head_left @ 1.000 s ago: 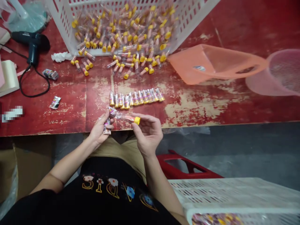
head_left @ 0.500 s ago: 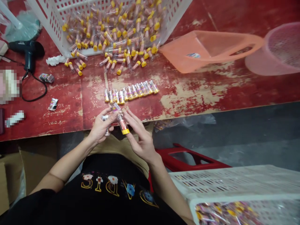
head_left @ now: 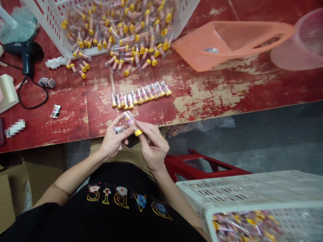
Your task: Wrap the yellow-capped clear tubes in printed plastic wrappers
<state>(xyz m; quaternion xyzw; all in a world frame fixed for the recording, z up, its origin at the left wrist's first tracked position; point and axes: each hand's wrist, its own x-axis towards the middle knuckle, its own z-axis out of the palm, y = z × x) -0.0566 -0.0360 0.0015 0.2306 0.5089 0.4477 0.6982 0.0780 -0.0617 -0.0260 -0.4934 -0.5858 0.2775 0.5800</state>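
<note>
The left hand and right hand both grasp the capped tube near the red table; its printed sleeve, seemingly thin, may crease if pushed unevenly.

Only 1 word can be read: PARIS, in 5 gold-outlined capitals with flowers set among them, across the front of the black short-sleeved fabric shirt. From the camera's side it stands upside down, the P at the right and the S at the left. The slim clear plastic tube with a yellow cap bears printing too small to read, as does the row of small yellow-capped tubes. The oval sticker on the translucent orange plastic scoop is likewise illegible, as is the pale lettering on the black pistol-shaped heat gun.
</note>
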